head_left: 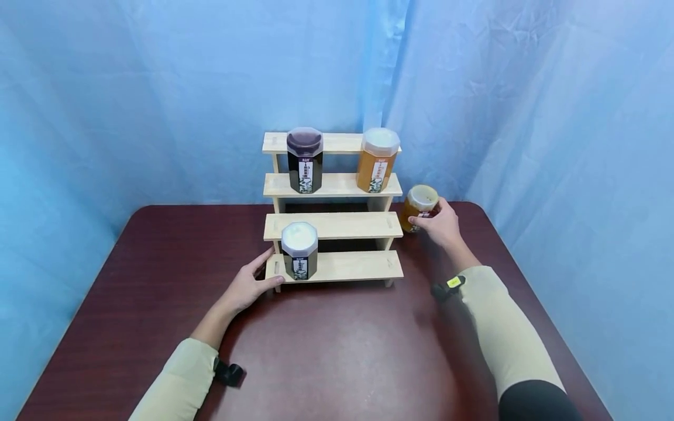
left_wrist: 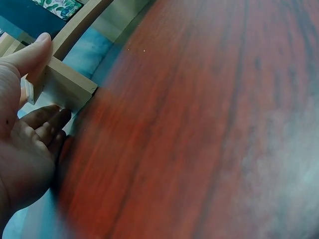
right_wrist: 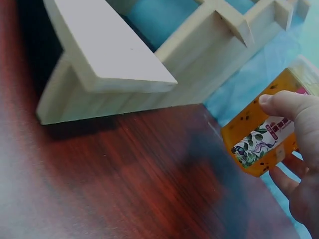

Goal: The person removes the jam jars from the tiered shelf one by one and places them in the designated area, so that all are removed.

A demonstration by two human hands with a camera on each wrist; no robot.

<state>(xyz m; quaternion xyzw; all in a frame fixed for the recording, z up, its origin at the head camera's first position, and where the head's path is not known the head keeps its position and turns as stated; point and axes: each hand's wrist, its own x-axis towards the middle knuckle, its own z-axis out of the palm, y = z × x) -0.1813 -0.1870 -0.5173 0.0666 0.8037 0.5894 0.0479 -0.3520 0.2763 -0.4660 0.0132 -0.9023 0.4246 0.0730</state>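
Observation:
A wooden stepped display stand (head_left: 337,225) stands on the table. At the left end of its lowest step, my left hand (head_left: 247,283) grips the stand, thumb on the board's front corner. In the left wrist view, the fingers (left_wrist: 47,124) of that hand bend below the board's end. Right of the stand, my right hand (head_left: 439,224) holds an amber jar (head_left: 416,210) with a pale lid, thumb on one side and fingers on the other. The right wrist view shows this amber jar (right_wrist: 264,129) tilted, with dark specks and a floral label.
A dark jar (head_left: 304,166) and an orange jar (head_left: 377,166) stand on an upper step. Another dark jar (head_left: 299,251) with a white lid is at the left of the lowest step. Blue curtains (head_left: 210,88) hang around the dark red table (head_left: 337,351).

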